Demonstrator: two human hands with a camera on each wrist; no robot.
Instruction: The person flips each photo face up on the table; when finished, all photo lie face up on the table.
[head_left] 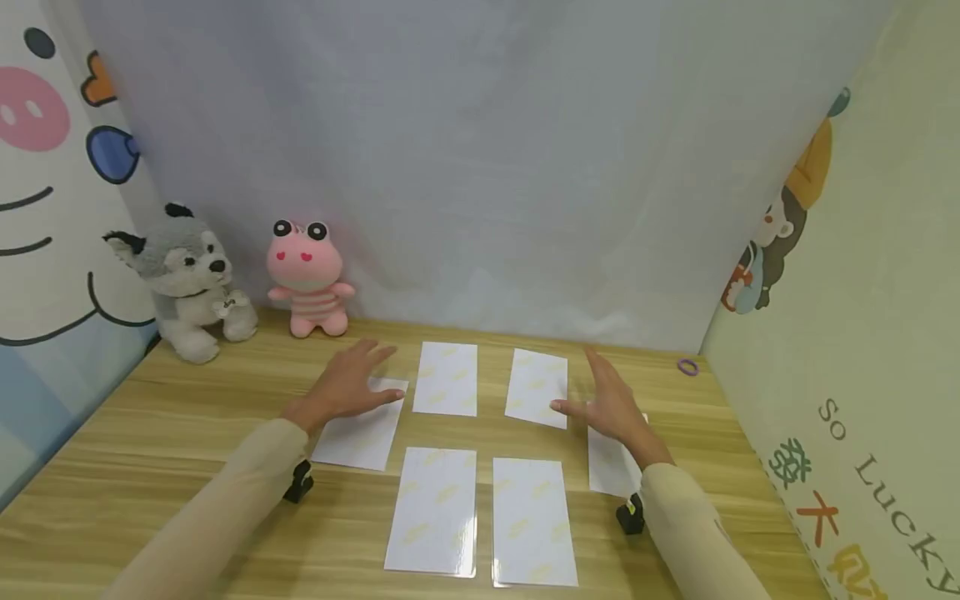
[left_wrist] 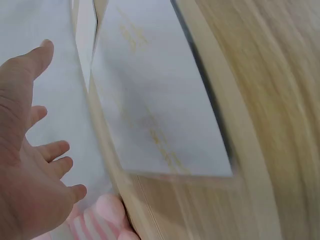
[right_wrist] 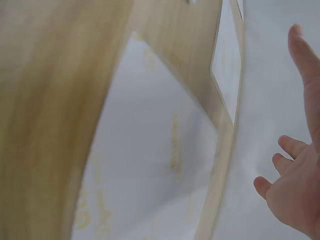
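Several white cards with faint yellow print lie spread on the wooden table. My left hand (head_left: pixel 348 383), fingers apart and holding nothing, hovers over the left card (head_left: pixel 360 437). In the left wrist view its spread fingers show beside that card (left_wrist: pixel 150 100). Over the right card (head_left: pixel 611 462) is my right hand (head_left: pixel 607 400), thumb and fingers extended, its thumb overlapping the back right card (head_left: pixel 536 383) in the head view. The back left card (head_left: pixel 446 379) lies between the hands. Nearer me are the front left card (head_left: pixel 433 508) and front right card (head_left: pixel 531 521).
A grey husky plush (head_left: pixel 191 283) and a pink plush (head_left: pixel 309 275) sit at the table's back left. A purple ring (head_left: pixel 687 367) lies at the back right. A pale curtain (head_left: pixel 480 167) hangs behind, and a printed wall (head_left: pixel 847 333) borders the right side.
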